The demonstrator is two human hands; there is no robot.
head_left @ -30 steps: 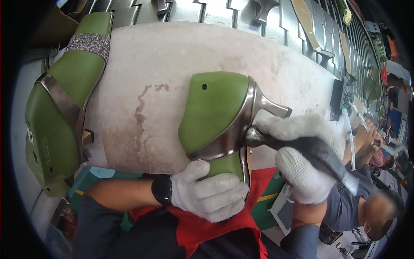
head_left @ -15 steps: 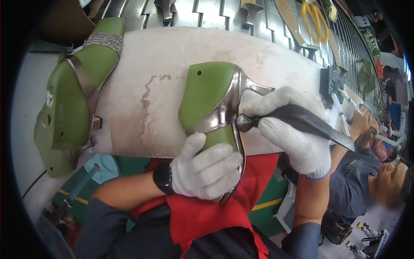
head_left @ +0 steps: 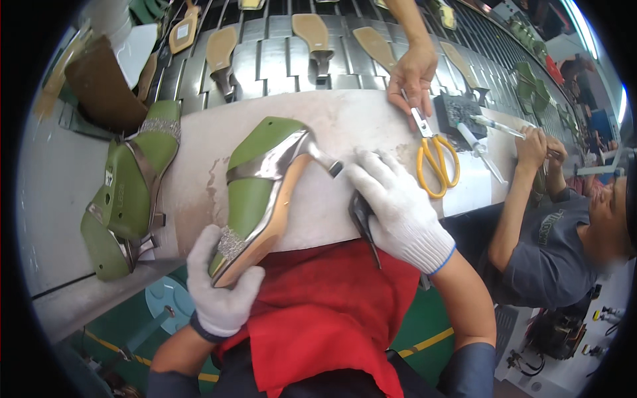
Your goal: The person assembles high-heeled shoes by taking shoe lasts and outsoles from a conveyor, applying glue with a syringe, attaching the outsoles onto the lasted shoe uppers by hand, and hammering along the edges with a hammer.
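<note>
A high-heeled sandal (head_left: 282, 199) sits on a green shoe last (head_left: 251, 199), tilted so its tan sole faces right. It has shiny bronze straps and a glittery band at the toe. My left hand (head_left: 222, 282), in a white knit glove, grips its toe end between thumb and fingers. To the right of the heel, my gloved right hand (head_left: 398, 205) lies flat with fingers stretched out over a dark hammer (head_left: 361, 219). Only the hammer's curved, tapering part shows beside the thumb; the rest is hidden under the hand.
More green lasts with sandals (head_left: 129, 192) stand at the left. Beyond the table (head_left: 318, 109), a slatted metal conveyor (head_left: 259, 53) carries several tan soles. At right, another person's hand (head_left: 415, 73) holds yellow-handled scissors (head_left: 431, 156) near a dark block (head_left: 458, 109) and syringes (head_left: 474, 142).
The sandal has turned over to show its sole and shifted left. My right hand has lowered the hammer and stretched its fingers. Another person's hand has come in with the scissors.
</note>
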